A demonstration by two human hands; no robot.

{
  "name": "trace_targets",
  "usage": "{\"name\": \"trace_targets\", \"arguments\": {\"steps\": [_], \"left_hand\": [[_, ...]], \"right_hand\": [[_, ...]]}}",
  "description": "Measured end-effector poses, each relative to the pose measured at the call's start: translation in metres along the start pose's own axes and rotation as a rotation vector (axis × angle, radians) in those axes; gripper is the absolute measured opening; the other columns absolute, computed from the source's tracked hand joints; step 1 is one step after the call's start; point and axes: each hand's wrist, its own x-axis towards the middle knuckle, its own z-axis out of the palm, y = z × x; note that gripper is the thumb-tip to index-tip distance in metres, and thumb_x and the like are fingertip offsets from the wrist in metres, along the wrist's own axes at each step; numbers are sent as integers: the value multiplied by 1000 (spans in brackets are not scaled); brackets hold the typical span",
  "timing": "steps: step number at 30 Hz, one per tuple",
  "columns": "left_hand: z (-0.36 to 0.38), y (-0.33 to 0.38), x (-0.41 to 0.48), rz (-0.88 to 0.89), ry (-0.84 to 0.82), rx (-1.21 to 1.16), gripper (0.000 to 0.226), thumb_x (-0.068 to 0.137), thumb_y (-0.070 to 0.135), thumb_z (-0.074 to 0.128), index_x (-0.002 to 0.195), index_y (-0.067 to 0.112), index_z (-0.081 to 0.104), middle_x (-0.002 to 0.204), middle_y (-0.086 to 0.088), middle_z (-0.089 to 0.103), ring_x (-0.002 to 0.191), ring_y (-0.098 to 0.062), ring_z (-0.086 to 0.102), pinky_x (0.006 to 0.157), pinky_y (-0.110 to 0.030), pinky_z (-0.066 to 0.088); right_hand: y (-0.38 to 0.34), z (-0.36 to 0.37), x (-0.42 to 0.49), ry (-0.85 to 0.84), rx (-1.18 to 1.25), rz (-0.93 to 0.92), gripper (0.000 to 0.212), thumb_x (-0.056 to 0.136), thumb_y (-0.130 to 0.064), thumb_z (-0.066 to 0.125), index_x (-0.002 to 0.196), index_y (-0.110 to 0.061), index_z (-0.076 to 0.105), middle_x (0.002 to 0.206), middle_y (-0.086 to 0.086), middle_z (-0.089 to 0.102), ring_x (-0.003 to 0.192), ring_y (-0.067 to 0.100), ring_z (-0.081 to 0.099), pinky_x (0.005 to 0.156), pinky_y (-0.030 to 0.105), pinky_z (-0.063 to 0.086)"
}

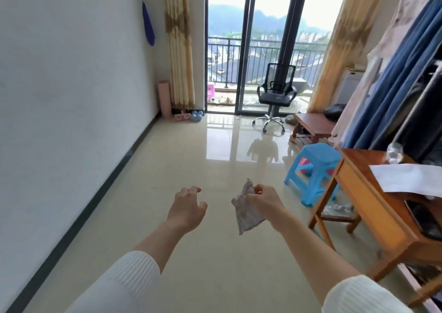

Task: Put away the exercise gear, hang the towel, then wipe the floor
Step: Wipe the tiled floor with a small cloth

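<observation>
R hand (260, 199) pinches a crumpled cloth (246, 214) at about 1 o'clock, low in front. L hand (187, 206), beside it at 11, is loose, fingers half-curled, holding nothing. The mat (164, 99) and dumbbells (197, 116) sit in the far corner at 11 and the towel (148, 24) hangs on the wall above, so wiping the floor (191, 253) looks like what's left. I'd crouch, spread the cloth flat w/ both hands, press down, use overlapping strokes, and mind the stool (315, 171) at 2.
</observation>
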Motion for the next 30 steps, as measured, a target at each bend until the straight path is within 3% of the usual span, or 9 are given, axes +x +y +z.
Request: {"name": "trace_targets", "arguments": {"steps": [4, 10, 18, 24, 30], "left_hand": [[4, 11, 108, 3, 22, -9, 48, 90, 24, 50, 137, 14, 44, 134, -12, 47, 128, -27, 39, 105, -36, 35], [25, 27, 282, -10, 93, -45, 48, 90, 24, 50, 137, 13, 44, 133, -13, 48, 127, -28, 40, 104, -37, 36], [41, 37, 489, -167, 138, -40, 48, 92, 23, 46, 139, 13, 40, 135, -12, 45, 127, -27, 38, 102, -38, 37], [59, 17, 621, -222, 114, 8, 51, 93, 24, 43, 143, 14, 34, 146, -7, 35, 132, -24, 32, 106, -37, 35], [61, -19, 793, -257, 119, 24, 53, 93, 25, 40, 144, 14, 32, 150, -7, 31, 135, -24, 29, 108, -38, 34]], "right_hand": [[-27, -1, 113, 22, 16, -20, 12, 79, -8, 60, 71, -13, 52, 65, -1, 52, 64, 15, 50, 54, 23, 38], [-54, 1, 291, -12, 7, -96, 3, 84, -12, 55, 82, -11, 53, 74, 3, 54, 70, 17, 52, 59, 25, 40], [-108, 0, 523, -90, -73, -51, 18, 87, -13, 52, 69, -16, 47, 67, 0, 52, 63, 13, 49, 56, 24, 37], [-140, 38, 657, -209, -128, -89, 5, 83, -14, 54, 78, -12, 53, 75, 2, 57, 69, 17, 53, 60, 26, 41], [-182, 99, 819, -278, -219, -166, 11, 86, -20, 52, 79, -13, 53, 69, -2, 54, 68, 16, 52, 57, 23, 38]]}}
